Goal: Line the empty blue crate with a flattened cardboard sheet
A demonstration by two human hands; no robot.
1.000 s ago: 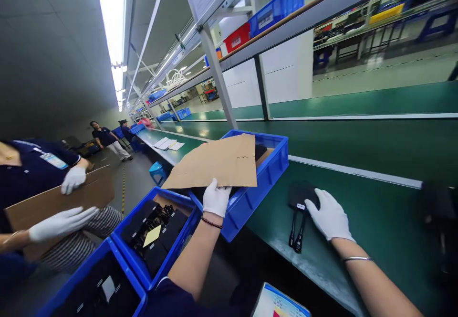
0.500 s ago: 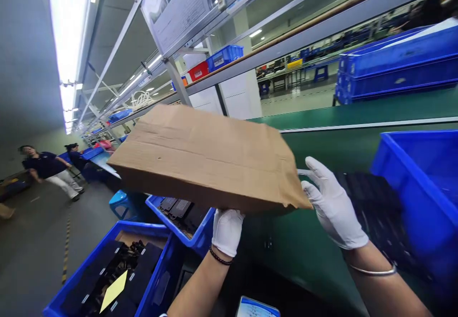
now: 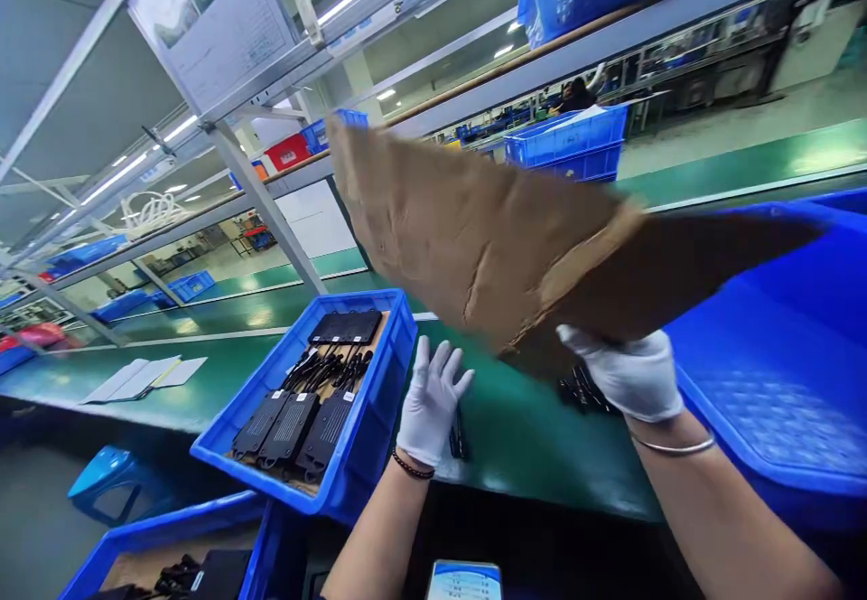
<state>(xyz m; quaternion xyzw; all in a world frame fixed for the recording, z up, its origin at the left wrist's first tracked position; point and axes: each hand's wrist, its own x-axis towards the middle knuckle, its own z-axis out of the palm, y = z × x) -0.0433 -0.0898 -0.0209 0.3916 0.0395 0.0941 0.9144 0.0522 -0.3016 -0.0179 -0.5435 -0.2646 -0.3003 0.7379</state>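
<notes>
My right hand (image 3: pixel 627 372), in a white glove, grips the lower edge of a torn brown cardboard sheet (image 3: pixel 474 239) and holds it up, tilted, over the green bench (image 3: pixel 528 437). My left hand (image 3: pixel 430 401), also gloved, hovers open with fingers spread just above the bench and holds nothing. Left of it stands a blue bin (image 3: pixel 379 401) with black power adapters (image 3: pixel 298 415) and their cables laid on cardboard. A few black cables (image 3: pixel 579 392) lie on the bench under the sheet, partly hidden.
A large blue bin (image 3: pixel 765 383) stands at the right, its near wall beside my right arm. Another blue bin (image 3: pixel 163 546) with black parts sits low at the left. Papers (image 3: pixel 142 377) lie on the bench far left. A blue stool (image 3: pixel 112 482) stands below.
My left hand let go of the cardboard sheet and dropped toward the bench. My right hand took the sheet and swung it right. The view turned right.
</notes>
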